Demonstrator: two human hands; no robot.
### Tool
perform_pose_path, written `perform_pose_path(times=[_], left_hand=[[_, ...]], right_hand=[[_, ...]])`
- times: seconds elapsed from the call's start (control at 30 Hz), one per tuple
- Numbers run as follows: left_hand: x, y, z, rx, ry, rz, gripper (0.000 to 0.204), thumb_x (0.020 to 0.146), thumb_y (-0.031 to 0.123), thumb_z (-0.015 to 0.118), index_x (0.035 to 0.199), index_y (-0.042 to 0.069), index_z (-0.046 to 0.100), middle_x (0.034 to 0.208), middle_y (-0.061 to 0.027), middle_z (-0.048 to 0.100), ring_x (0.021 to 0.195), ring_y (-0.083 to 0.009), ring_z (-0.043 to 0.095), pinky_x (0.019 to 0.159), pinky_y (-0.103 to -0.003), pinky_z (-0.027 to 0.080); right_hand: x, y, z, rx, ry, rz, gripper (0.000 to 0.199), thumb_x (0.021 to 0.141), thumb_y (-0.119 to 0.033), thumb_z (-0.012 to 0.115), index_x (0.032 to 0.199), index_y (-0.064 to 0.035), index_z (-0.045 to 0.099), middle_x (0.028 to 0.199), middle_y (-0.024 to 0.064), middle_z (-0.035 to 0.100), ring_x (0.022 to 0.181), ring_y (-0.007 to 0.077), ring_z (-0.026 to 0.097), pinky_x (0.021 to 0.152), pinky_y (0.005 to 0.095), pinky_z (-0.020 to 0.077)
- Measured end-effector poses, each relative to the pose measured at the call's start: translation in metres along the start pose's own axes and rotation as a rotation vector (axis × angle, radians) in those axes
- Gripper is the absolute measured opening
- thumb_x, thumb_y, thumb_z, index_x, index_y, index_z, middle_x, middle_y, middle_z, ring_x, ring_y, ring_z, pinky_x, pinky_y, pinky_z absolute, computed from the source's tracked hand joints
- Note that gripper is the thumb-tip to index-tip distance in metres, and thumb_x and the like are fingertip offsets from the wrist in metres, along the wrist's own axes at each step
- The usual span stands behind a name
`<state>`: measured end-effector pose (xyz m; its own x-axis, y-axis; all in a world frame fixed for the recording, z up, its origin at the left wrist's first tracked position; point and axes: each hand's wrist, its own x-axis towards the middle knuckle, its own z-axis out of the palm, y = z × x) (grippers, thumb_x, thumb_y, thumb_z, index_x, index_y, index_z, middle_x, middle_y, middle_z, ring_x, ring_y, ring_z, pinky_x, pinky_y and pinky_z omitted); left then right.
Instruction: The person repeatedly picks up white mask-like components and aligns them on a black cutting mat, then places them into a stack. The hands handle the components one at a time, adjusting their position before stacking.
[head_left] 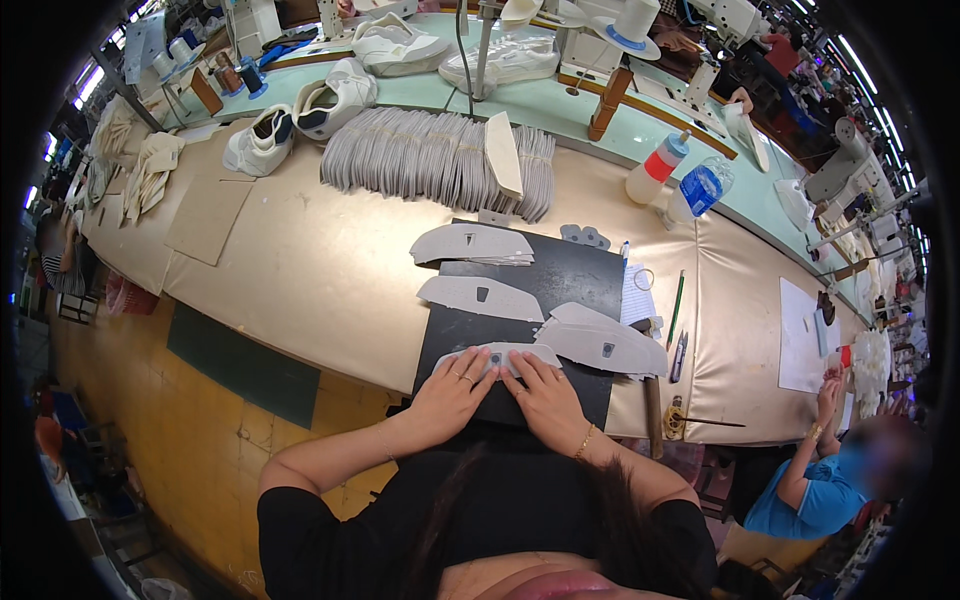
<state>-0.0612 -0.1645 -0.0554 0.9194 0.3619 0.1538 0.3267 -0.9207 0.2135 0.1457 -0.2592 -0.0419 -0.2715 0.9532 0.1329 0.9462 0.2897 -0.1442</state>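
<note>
On the black board (585,268), a grey curved shoe-upper piece (511,352) lies flat in front of me, with a small dark patch at its middle. My left hand (450,397) rests on its left half, fingers stretched out and lying on it. From the right, my right hand (546,402) presses its other half the same way, the fingertips of both hands meeting beside the patch. Farther off lie a grey piece with a dark cutout (480,296) and a small stack of similar pieces (474,243). Overlapping grey pieces (607,341) sit right of my hands.
A long row of grey pieces (410,158) stands at the back, near white shoes (335,98). Right of the board are a green pencil (677,305), a cutter (680,358), a hammer (654,415) and bottles (657,170). A co-worker in blue (815,495) sits far right.
</note>
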Motion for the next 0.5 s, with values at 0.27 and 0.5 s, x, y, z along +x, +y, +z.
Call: perform_pose_path(times=[0.27, 0.5], left_hand=[[0.008, -0.001, -0.008, 0.025, -0.088, 0.006, 0.049, 0.087, 0.009, 0.057, 0.135, 0.0, 0.057, 0.147, -0.0259, 0.047, 0.134, -0.0393, 0.047, 0.108, -0.048, 0.04], [0.019, 0.001, -0.015, 0.086, -0.176, 0.012, 0.046, 0.088, 0.011, 0.057, 0.132, -0.002, 0.06, 0.144, -0.0257, 0.05, 0.131, -0.039, 0.051, 0.107, -0.047, 0.041]], right_hand=[[0.009, 0.002, -0.005, -0.011, -0.03, -0.024, 0.038, 0.088, -0.015, 0.057, 0.123, -0.0047, 0.066, 0.134, 0.0129, 0.058, 0.124, 0.0284, 0.054, 0.1, 0.0426, 0.0441], [0.02, 0.012, -0.004, 0.072, -0.032, 0.031, 0.037, 0.085, -0.017, 0.065, 0.12, -0.0091, 0.065, 0.123, 0.0083, 0.06, 0.113, 0.0271, 0.057, 0.095, 0.0427, 0.0446]])
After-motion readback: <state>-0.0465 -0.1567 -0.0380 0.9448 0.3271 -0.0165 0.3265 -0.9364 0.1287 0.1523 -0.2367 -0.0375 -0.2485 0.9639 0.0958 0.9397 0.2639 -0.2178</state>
